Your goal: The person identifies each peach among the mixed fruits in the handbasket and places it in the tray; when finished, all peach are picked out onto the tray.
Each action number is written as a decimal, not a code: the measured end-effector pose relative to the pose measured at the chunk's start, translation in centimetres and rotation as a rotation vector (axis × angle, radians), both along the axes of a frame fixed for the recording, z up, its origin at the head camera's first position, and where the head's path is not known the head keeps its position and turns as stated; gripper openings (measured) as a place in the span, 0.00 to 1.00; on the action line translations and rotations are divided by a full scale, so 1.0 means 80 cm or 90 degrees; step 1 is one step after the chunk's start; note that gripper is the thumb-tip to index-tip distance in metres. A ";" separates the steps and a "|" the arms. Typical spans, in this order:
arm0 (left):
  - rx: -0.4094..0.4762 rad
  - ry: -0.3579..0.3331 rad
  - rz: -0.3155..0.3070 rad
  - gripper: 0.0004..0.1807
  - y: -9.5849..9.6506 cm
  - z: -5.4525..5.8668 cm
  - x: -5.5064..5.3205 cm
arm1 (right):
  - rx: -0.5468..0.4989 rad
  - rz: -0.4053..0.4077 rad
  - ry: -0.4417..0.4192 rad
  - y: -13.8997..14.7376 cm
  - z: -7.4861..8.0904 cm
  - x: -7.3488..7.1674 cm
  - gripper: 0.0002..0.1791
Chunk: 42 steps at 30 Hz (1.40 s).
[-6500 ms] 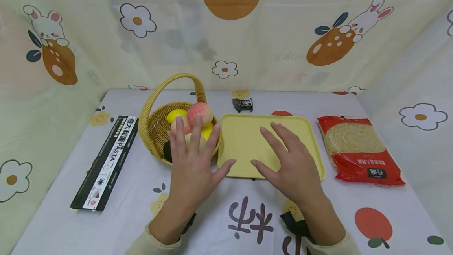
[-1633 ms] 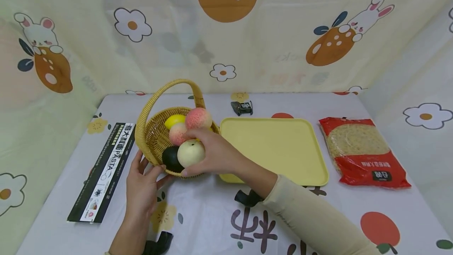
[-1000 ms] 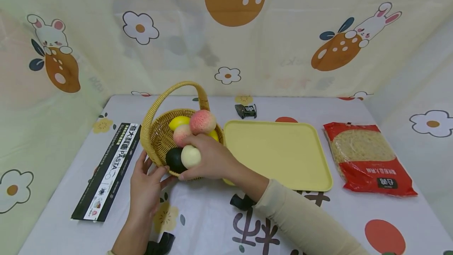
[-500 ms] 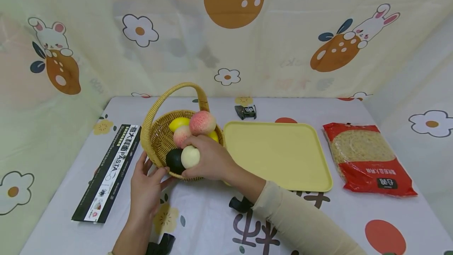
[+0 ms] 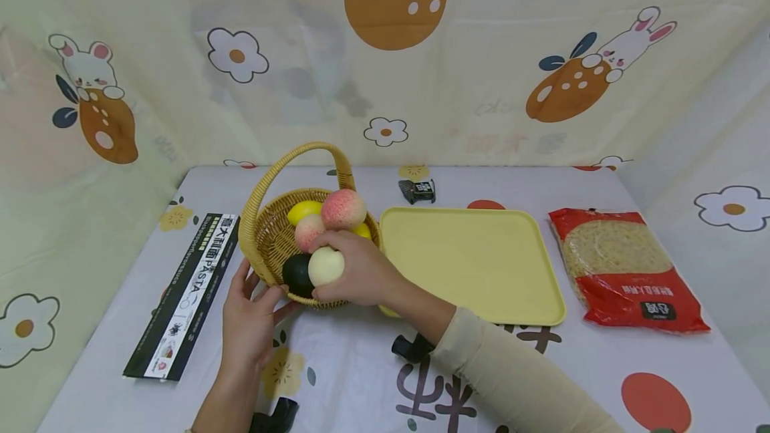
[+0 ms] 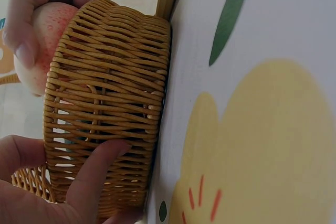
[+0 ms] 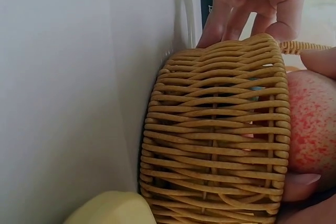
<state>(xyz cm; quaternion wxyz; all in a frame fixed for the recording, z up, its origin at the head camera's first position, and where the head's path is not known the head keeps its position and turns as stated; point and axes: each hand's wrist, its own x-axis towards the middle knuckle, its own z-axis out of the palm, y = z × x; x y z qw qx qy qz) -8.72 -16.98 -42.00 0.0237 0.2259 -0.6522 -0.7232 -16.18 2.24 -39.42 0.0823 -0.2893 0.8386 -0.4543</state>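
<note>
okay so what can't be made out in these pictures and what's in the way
Head view: right side of the pale fruit, covered by the right hand.
Head view: most of the right-side yellow fruit, behind the upper peach and that hand.
Head view: smallest print on the pasta box, too small to read.
Left wrist view: part of the left hand, cut off by the left and bottom edges.
Right wrist view: most of the tray, cut off by the bottom edge.

Pale round fruit (image 5: 326,266) in wicker basket (image 5: 271,239)
</note>
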 end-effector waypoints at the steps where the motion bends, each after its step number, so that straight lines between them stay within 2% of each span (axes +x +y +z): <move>1: 0.000 0.000 0.000 0.51 0.000 0.000 0.000 | -0.006 0.003 -0.002 0.001 0.000 0.000 0.31; 10: 0.004 -0.001 0.001 0.51 0.001 0.000 0.001 | -0.048 0.015 -0.029 0.009 0.003 0.002 0.30; 22: 0.005 -0.005 0.006 0.51 0.000 -0.002 0.002 | -0.069 -0.001 -0.071 0.030 0.011 0.012 0.31; 27: 0.007 -0.007 0.008 0.51 0.000 -0.002 0.002 | -0.072 -0.004 -0.068 0.044 0.015 0.015 0.30; 42: 0.011 -0.001 0.001 0.51 -0.002 -0.004 0.000 | -0.011 -0.065 -0.072 0.107 0.024 0.013 0.31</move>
